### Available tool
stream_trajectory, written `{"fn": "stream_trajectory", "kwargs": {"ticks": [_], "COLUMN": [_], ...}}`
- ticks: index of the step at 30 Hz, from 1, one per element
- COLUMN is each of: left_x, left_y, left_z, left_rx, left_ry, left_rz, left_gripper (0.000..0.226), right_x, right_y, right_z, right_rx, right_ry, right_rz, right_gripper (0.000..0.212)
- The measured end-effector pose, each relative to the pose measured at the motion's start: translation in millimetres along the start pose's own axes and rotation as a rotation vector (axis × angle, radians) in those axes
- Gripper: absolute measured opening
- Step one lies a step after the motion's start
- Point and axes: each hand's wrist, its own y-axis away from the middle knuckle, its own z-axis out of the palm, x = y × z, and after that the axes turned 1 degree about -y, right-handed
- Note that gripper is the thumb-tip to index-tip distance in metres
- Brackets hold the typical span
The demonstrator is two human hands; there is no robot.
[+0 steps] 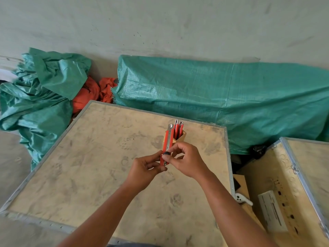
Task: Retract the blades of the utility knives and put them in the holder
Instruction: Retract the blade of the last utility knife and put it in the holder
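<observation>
A red utility knife (168, 139) with a metal rail points away from me, a short blade tip showing at its far end. My left hand (146, 168) grips its lower end. My right hand (185, 160) pinches the black slider knob on the knife's body. Just behind the knife stands a small wooden holder (183, 137) with several red knives (178, 130) upright in it. Both hands hover above the plywood crate top (89, 166).
Green tarpaulin (222, 97) covers a long load behind the crate, and more lies crumpled at left with orange cloth (92, 93). A second plywood crate (302, 175) with a white label stands at right; a white object (243, 199) lies in the gap.
</observation>
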Motion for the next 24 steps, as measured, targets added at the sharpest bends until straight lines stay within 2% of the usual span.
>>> {"fn": "stream_trajectory", "kwargs": {"ticks": [5,11,14,24], "left_x": [-3.5,-7.2,-11.0,-14.6], "left_y": [-12.0,-31.5,-46.4,-126.1], "left_z": [3.0,9.0,9.6,23.8], "left_rx": [-0.014,-0.042,-0.060,-0.059], "left_ry": [-0.009,-0.079,-0.116,-0.290], "left_rz": [-0.003,-0.014,-0.012,-0.030], "left_gripper": [0.056,0.055,0.055,0.055], "right_x": [6.2,15.0,27.1,61.7], "right_y": [-5.6,-15.0,-25.0,-94.0], "right_z": [-7.4,-6.4,-8.6,-29.1], "right_rx": [-0.044,0.064,0.077,0.223], "right_ry": [-0.053,-0.028,-0.103,-0.090], "right_rz": [-0.002,0.053,0.094,0.181], "right_gripper": [0.025,0.022,0.020,0.021]}}
